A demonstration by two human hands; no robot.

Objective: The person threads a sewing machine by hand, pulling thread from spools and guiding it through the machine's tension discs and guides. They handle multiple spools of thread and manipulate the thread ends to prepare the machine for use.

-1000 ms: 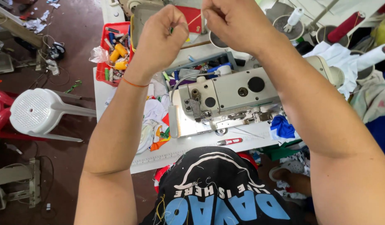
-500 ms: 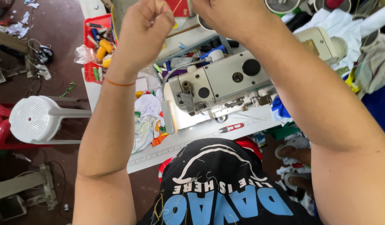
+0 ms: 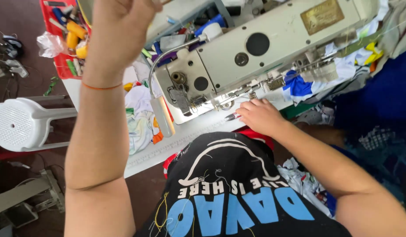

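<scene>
A cream industrial sewing machine stands on a white table in front of me. My left hand is raised high over the machine's left end, seen from the back with its fingers curled; what it holds is hidden. An orange band circles that wrist. My right hand rests low on the table just under the needle area. Its fingers lie over a small red and dark tool whose tip pokes out to the left.
A gooseneck lamp hangs off the machine's left end. Printed cloth scraps lie beside it, and blue and white cloth lies behind the machine. A red tray of thread spools sits far left. A white plastic stool stands on the floor.
My right hand has dropped from up beside the left hand down to the table, onto the small tool. The left hand stays raised. The view has moved closer to the machine.
</scene>
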